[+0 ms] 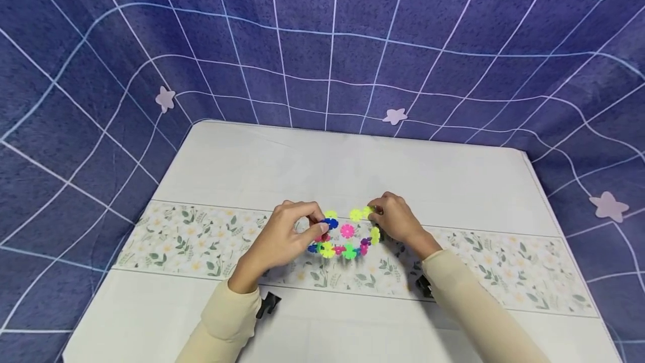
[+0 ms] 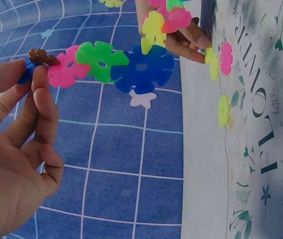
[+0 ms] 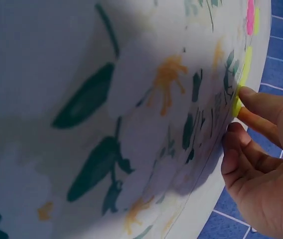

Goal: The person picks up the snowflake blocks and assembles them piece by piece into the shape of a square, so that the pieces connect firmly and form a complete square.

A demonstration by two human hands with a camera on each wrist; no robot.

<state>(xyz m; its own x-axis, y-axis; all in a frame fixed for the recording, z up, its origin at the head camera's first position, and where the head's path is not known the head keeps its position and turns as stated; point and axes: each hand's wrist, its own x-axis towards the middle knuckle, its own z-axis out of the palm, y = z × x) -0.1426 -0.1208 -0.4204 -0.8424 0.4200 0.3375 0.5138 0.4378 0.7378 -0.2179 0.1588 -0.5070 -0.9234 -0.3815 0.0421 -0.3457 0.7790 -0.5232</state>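
My left hand [image 1: 289, 234] pinches a blue flower-shaped disc [image 2: 27, 70] between thumb and fingers. A brown disc [image 2: 43, 57] is fitted to it, at one end of a chain of interlocking plastic discs. From there the chain runs through a pink disc [image 2: 68, 67], a green disc [image 2: 101, 62] and a larger-looking blue disc [image 2: 149, 74], then curves on above the table. Low at the tabletop, my right hand [image 1: 398, 220] pinches a yellow disc [image 3: 237, 107] by its edge with thumb and finger. The chain's yellow disc [image 1: 375, 235] appears just below that hand in the head view.
Loose on the white table [image 1: 353, 167] lie a pink disc [image 1: 347, 231] and yellow discs [image 1: 355, 215]. A floral printed strip [image 1: 196, 240] crosses the tabletop. Blue gridded curtain [image 1: 302, 43] with stars surrounds the back and sides. Black wrist mounts [image 1: 269, 304] show at both forearms.
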